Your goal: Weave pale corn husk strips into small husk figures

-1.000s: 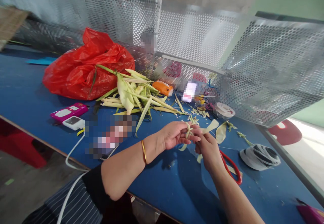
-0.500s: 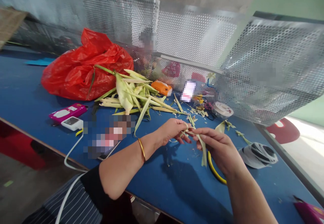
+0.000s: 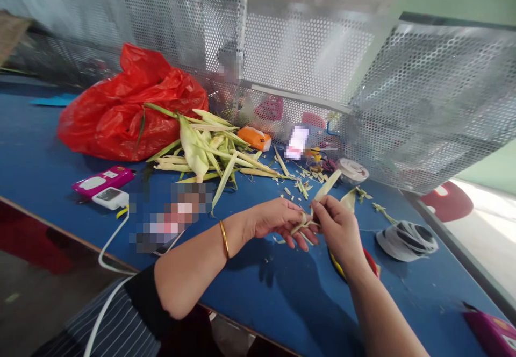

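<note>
Where fingers [image 3: 318,208] pinch, husk [image 3: 328,184] protrudes beyond.

The husk strip [image 3: 328,184], drooping just before, now points up above the right hand [image 3: 338,229].

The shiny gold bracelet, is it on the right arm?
No, the gold bracelet circles the left arm, and the right hand, pinching a pale strip, wears none.

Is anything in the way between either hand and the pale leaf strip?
Nothing visible. The right hand pinches the pale leaf strip, and its looped part lies at the left hand's fingers. The red loop by the right wrist is not between them.
</note>
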{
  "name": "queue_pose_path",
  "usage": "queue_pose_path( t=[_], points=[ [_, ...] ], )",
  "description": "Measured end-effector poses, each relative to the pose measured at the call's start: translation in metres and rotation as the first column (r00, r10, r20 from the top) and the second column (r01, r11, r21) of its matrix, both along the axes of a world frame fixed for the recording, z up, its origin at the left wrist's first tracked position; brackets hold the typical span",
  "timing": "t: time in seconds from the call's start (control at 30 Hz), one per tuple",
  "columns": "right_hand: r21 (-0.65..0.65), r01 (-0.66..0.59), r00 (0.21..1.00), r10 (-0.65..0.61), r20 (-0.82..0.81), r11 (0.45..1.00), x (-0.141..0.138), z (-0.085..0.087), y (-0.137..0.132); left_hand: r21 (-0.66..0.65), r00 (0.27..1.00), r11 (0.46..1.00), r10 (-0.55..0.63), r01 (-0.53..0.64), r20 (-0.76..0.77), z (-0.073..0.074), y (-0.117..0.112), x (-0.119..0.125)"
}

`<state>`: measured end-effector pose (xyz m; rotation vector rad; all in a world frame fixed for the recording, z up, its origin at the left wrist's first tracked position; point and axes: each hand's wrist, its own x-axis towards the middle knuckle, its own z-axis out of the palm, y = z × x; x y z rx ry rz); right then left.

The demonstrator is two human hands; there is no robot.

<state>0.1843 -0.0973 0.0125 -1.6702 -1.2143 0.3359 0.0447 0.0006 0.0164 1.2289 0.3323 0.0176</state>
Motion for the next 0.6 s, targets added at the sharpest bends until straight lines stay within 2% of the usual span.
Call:
queue_pose_path(
  t=[0.17, 0.37, 0.47, 0.53, 0.6],
  points=[
    [-0.085, 0.106, 0.954, -0.077, 0.289, 0.991, -0.002, -0.003, -0.002, -0.026, 1.0, 1.0, -0.003, 0.003, -0.026, 0.0, 0.0, 0.0],
    [-0.074, 0.167, 0.935, -0.134, 0.329, 0.983, -0.003, -0.002, 0.001, 0.113, 0.994, 0.993, -0.006, 0.018, -0.11, -0.001, -0.002, 0.0],
    [-0.08, 0.169, 0.961, -0.146, 0.236, 0.982, -0.003, -0.001, 0.002, 0.176, 0.992, 0.984, 0.026, -0.004, -0.122, 0.0, -0.005, 0.001],
    [-0.105, 0.121, 0.992, -0.115, 0.057, 0.987, -0.001, 0.004, 0.001, 0.175, 0.992, 0.984, 0.052, -0.032, -0.111, 0.002, -0.005, 0.0],
    [-0.121, -0.006, 0.983, -0.017, -0.183, 0.993, 0.002, 0.011, -0.002, 0.141, 0.989, 0.986, 0.105, -0.09, -0.103, 0.004, -0.002, 0.0]
  ],
)
